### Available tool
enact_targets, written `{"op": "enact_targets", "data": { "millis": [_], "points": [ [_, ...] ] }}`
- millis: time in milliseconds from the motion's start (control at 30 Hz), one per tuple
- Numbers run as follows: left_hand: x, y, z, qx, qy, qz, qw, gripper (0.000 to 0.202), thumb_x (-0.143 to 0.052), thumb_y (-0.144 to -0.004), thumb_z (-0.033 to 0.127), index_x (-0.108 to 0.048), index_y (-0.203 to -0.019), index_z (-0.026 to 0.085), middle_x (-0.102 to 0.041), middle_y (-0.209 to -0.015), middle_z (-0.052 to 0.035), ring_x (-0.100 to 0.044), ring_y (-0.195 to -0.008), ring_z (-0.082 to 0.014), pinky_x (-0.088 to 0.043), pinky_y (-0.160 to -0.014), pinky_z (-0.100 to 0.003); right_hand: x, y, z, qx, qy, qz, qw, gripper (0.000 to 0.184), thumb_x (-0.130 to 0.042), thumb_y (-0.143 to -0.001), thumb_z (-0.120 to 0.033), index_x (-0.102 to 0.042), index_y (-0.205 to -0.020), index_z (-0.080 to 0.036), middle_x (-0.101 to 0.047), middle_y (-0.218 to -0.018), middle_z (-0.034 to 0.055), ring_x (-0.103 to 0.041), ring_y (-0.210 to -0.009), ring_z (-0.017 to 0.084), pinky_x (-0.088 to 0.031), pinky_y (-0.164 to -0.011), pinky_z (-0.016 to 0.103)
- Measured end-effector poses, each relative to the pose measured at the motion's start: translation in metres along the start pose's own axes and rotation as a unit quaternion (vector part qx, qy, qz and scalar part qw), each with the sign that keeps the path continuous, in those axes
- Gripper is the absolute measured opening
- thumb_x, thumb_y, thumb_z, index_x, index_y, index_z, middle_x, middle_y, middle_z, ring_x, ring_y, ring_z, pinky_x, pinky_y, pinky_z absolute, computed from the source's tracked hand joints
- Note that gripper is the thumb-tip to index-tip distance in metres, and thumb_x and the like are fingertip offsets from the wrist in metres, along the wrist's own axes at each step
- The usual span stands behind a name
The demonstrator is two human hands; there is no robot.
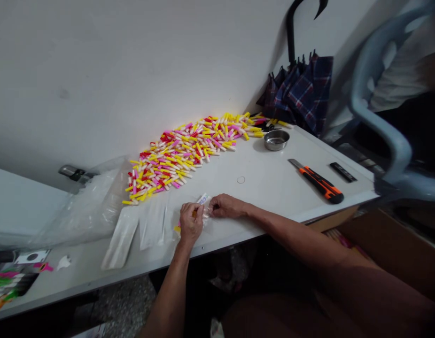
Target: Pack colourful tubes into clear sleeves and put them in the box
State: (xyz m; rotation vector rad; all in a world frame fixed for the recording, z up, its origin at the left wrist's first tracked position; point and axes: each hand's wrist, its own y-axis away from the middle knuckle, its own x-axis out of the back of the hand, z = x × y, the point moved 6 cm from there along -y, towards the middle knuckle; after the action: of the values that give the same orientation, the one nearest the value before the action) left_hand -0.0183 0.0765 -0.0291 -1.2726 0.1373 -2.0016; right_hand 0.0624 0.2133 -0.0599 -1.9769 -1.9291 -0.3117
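At the table's front edge, my left hand is closed on a small clear plastic bag with a printed label. Yellow and pink ends of small pieces show beside that hand. My right hand pinches the bag's other side; its fingertips are partly hidden. Behind both hands spreads a long pile of small tubes, white with yellow, red or pink ends. Flat clear plastic bags lie left of my left hand, beside a whitish stack of folded plastic.
On the table's right are a utility knife with its blade out, a black case, a metal bowl and a rubber band. A plaid umbrella leans at the wall. A grey chair with a seated person stands right.
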Motion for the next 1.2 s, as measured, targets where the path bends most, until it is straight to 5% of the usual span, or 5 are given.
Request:
{"op": "enact_targets", "data": {
  "millis": [267,500,667,900,1200],
  "points": [
    [-0.005,-0.006,-0.007,0.008,-0.021,-0.053,0.998,0.016,-0.061,-0.094,0.030,-0.069,-0.082,0.023,-0.068,-0.081,-0.0028,-0.058,-0.084,-0.0223,-0.044,-0.081,-0.037,0.000,0.005,0.004,0.010,0.021,0.092,0.996,0.009,-0.067,-0.080,-0.015,-0.075,-0.084,-0.013,-0.068,-0.080,0.0015,-0.055,-0.070,0.011,-0.036,-0.064,0.021],
    [0.002,-0.001,-0.004,0.007,-0.014,0.004,1.000,0.019,-0.055,-0.097,0.029,-0.063,-0.081,0.023,-0.065,-0.081,-0.0035,-0.057,-0.087,-0.0229,-0.044,-0.084,-0.037,-0.004,0.004,0.010,-0.008,-0.005,0.097,0.995,0.011,-0.066,-0.083,-0.018,-0.075,-0.088,-0.014,-0.069,-0.075,0.0000,-0.056,-0.066,0.011,-0.037,-0.062,0.020],
    [0.002,0.002,-0.002,0.009,-0.006,0.019,1.000,0.020,-0.055,-0.098,0.030,-0.062,-0.081,0.023,-0.065,-0.080,-0.0033,-0.057,-0.086,-0.0228,-0.045,-0.083,-0.038,-0.004,0.005,0.006,0.017,-0.039,0.100,0.994,0.045,-0.069,-0.081,-0.015,-0.065,-0.127,-0.016,-0.075,-0.086,0.0011,-0.064,-0.075,0.013,-0.045,-0.071,0.022],
    [0.000,0.001,-0.004,0.009,-0.004,0.006,1.000,0.019,-0.056,-0.096,0.029,-0.062,-0.080,0.023,-0.066,-0.080,-0.0034,-0.058,-0.086,-0.0229,-0.045,-0.082,-0.038,-0.009,0.006,0.005,0.028,-0.006,0.058,0.998,0.071,-0.071,-0.083,-0.022,-0.049,-0.151,-0.018,-0.076,-0.093,0.0028,-0.066,-0.080,0.016,-0.047,-0.075,0.025],
    [-0.009,0.001,-0.005,0.011,-0.001,-0.005,1.000,0.017,-0.057,-0.095,0.027,-0.062,-0.079,0.023,-0.066,-0.080,-0.0032,-0.058,-0.084,-0.0226,-0.043,-0.082,-0.038,-0.012,0.002,0.003,0.028,-0.012,0.061,0.998,0.077,-0.069,-0.082,-0.019,-0.044,-0.155,-0.017,-0.077,-0.095,0.0021,-0.069,-0.083,0.017,-0.049,-0.079,0.026]
  ]
}}
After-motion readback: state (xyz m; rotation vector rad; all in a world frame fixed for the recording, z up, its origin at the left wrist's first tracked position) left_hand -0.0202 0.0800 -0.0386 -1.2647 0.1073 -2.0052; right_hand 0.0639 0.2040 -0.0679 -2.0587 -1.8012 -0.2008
